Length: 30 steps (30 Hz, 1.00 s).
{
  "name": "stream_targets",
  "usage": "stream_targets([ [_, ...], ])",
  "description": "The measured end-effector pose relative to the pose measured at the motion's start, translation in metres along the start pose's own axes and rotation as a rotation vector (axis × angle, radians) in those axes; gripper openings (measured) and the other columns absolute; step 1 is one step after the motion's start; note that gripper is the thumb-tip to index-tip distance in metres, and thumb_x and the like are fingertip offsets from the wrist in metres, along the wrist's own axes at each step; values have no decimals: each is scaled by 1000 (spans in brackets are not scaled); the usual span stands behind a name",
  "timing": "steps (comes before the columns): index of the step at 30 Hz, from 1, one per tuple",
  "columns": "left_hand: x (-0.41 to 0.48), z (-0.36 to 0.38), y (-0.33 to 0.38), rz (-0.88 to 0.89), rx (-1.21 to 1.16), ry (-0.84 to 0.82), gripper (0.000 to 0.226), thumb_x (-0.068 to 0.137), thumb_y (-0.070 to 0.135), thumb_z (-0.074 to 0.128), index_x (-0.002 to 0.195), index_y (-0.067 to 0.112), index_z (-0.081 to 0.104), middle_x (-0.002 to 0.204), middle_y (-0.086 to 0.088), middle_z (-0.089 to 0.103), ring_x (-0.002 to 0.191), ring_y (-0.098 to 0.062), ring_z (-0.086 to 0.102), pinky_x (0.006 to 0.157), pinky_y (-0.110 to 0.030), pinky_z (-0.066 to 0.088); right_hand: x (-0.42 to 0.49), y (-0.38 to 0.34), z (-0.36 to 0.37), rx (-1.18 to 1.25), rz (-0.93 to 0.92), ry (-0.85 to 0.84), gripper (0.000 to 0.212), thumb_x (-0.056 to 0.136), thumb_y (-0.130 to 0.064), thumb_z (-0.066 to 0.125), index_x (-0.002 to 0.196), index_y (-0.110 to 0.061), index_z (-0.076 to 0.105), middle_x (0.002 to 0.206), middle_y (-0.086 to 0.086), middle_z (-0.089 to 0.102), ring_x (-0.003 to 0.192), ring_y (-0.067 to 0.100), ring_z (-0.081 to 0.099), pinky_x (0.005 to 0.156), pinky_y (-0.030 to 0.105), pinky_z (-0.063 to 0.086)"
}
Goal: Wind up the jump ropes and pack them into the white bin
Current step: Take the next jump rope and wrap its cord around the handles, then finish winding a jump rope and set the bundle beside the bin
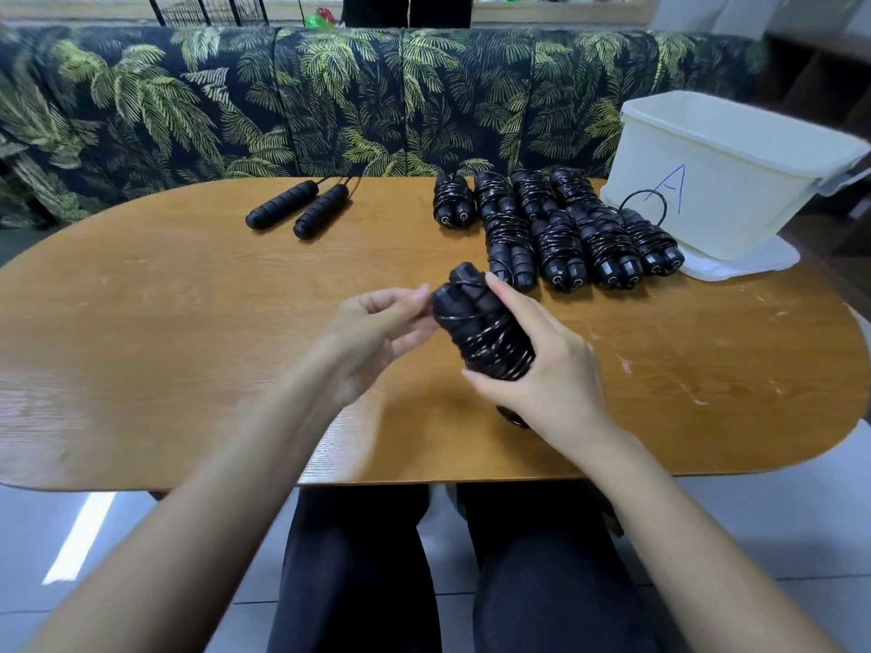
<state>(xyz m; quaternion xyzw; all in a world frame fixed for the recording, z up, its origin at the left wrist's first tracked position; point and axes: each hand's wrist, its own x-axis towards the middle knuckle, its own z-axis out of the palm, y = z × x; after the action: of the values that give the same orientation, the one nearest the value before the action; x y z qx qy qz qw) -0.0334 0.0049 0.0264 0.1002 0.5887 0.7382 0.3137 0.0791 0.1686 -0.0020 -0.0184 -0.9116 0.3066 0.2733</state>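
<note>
Above the middle of the tabletop (188, 346), a black jump rope (485, 332) is held upright, its thin glossy cord coiled round the 2 ribbed foam handles. The right hand (551, 374) is clamped round the lower half of it, thumb along the top and fingers (480, 381) curled underneath. The left hand (377, 332) appears to pinch the last turn of cord near the handle tops between thumb and fingertips, though motion blur softens this.

The step in hand is judged to be securing the loose end. The cord should be kept taut, the final turn laid tight against the others, and the end tucked under a neighbouring coil before the grip is eased, or the coils may spring loose.

Beyond it, 8 wound black bundles (558, 249) lie in 2 rows beside the white plastic bin (707, 190) marked with a blue A, none seen packed. 1 unwound pair of black handles (301, 209) lies well apart to the left.
</note>
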Motion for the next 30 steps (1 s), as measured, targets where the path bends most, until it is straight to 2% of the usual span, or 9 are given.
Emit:
stream_targets([
  [2,1,18,-10,149,91,114,30,93,33,55,100,7,69,102,-8,73,95,-16,68,84,-27,56,4,-6,4,-128,46,-6,92,68,-40,80,146,-42,31,137,-19,53,106,13,63,80,29,49],
  [5,5,41,-20,265,162,179,27,96,28,55,109,8,68,104,-9,72,98,-17,67,87,-32,56,4,-8,9,-180,143,-42,91,70,-41,79,145,-39,26,135,-15,56,108,22,64,82,33,47],
  [9,20,41,-14,149,55,218,18,90,22,65,96,7,72,96,-11,73,90,-19,68,79,-28,57,3,-4,11,47,264,-48,82,67,-39,83,134,-30,37,125,-18,58,111,13,60,85,29,43],
  [13,31,38,-10,86,32,182,14,89,19,66,87,7,73,87,-9,74,82,-17,69,73,-26,57,8,2,8,274,323,-35,78,61,-28,89,127,-33,47,116,-24,59,108,-5,55,89,18,43],
  [16,36,38,-6,66,-84,210,27,90,15,63,65,13,70,70,-4,71,64,-10,65,59,-21,55,12,4,10,378,326,-12,73,59,-27,88,121,-38,50,119,-21,63,112,-5,57,97,30,47],
  [22,42,41,-4,208,29,256,11,86,17,69,90,7,73,80,-5,73,70,-13,67,63,-24,55,15,14,23,554,518,-132,65,59,-54,80,116,-35,52,109,-14,68,102,4,64,96,42,50],
  [27,52,33,1,145,120,151,18,84,27,69,84,10,74,79,-5,74,73,-14,67,72,-29,54,16,19,24,793,599,-278,50,75,-52,76,113,-22,62,102,2,73,96,28,70,92,53,53],
  [28,55,32,3,135,136,115,20,85,30,68,86,11,74,82,-5,74,76,-14,68,74,-29,53,18,19,26,825,609,-267,47,79,-48,74,114,-21,61,104,3,73,97,29,69,92,51,53],
  [30,63,33,5,145,151,82,28,90,37,61,99,13,71,93,-3,74,87,-14,68,80,-30,53,29,20,28,833,607,-233,40,84,-42,68,118,-22,58,109,-1,72,101,18,69,87,34,56],
])
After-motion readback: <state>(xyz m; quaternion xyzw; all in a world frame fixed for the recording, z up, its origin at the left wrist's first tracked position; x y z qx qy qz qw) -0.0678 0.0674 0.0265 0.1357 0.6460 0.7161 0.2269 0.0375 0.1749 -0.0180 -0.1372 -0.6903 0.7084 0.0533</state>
